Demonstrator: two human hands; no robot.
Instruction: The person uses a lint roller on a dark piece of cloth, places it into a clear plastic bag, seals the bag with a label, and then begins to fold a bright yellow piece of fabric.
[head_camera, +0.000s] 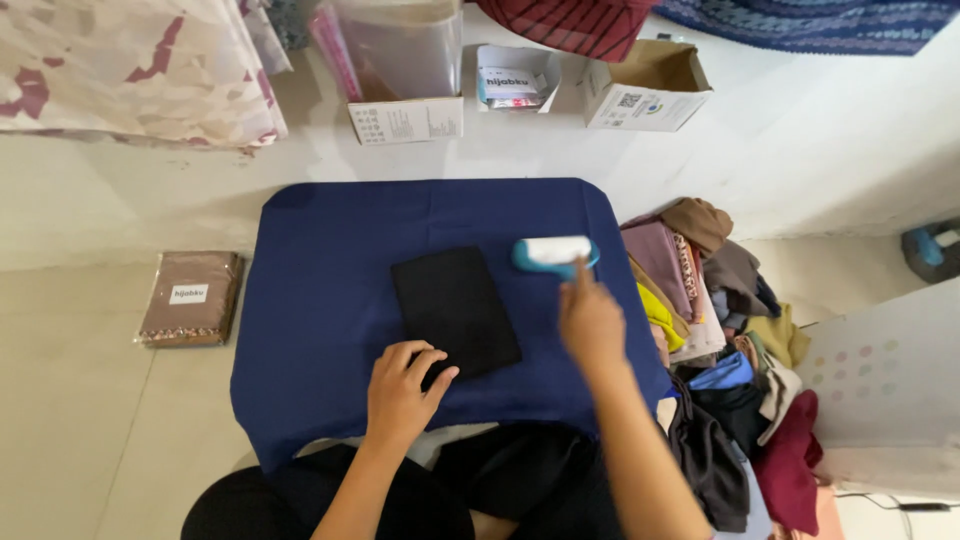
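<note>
A folded black cloth (455, 310) lies flat in the middle of a low table covered with dark blue fabric (330, 260). My left hand (405, 385) rests on the cloth's near corner, fingers spread. My right hand (590, 320) reaches toward a lint roller (553, 253) with a white roll and teal handle, lying to the right of the cloth. The index finger touches the roller's teal end; the hand holds nothing.
A pile of folded clothes in several colours (720, 330) sits right of the table. A wrapped brown fabric pack (190, 298) lies on the floor at left. Open cardboard boxes (645, 88) and a box of plastic bags (405, 100) stand beyond the table.
</note>
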